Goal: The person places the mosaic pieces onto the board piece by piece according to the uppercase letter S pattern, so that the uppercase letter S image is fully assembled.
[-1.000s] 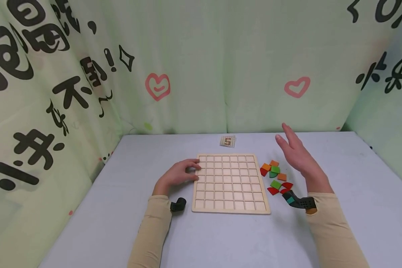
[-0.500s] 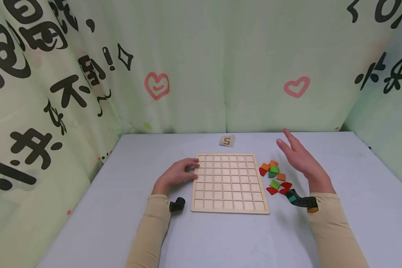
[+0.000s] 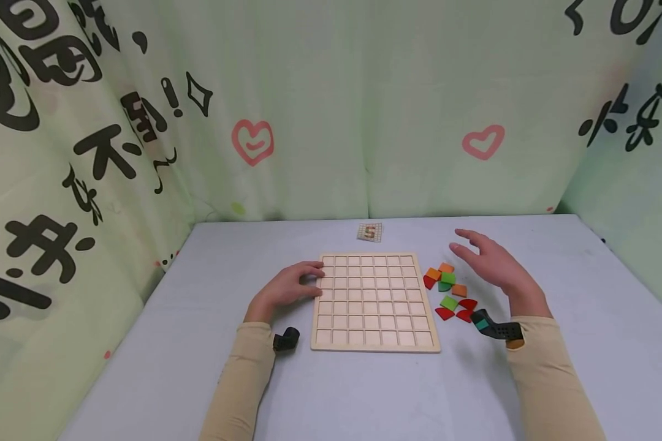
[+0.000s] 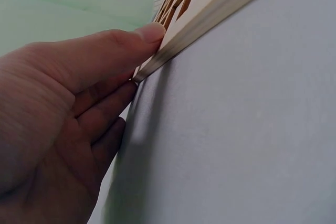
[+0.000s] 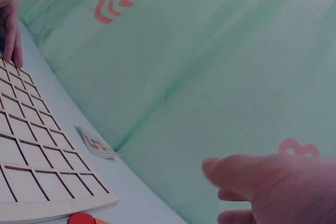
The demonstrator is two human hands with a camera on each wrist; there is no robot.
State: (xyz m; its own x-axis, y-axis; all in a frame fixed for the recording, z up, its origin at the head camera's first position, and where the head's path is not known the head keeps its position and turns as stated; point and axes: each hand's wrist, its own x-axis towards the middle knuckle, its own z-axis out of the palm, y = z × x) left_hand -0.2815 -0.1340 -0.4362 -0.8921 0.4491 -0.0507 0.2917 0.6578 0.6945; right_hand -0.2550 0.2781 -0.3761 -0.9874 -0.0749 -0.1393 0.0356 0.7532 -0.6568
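A pale wooden board [image 3: 376, 300] with a grid of square recesses lies flat on the table. My left hand [image 3: 287, 288] rests on its left edge; in the left wrist view the thumb [image 4: 152, 32] touches the rim and some fingers are partly hidden behind it. Right of the board are loose flat pieces: orange squares [image 3: 460, 291], green squares [image 3: 449, 303] and red pieces with curved sides [image 3: 444, 313]. Above and beyond them hovers my right hand [image 3: 493, 263], its fingers loosely extended and holding nothing.
Behind the board a small card [image 3: 369, 232] with a printed grid pattern lies near the back edge of the white-covered table [image 3: 243, 245]. Pale green curtains [image 3: 320, 122] with black lettering and pink hearts hang around the table.
My right hand has tipped down, its fingers now lower and pointing more to the left. The left hand stays at the board's edge. The head view has shifted slightly.
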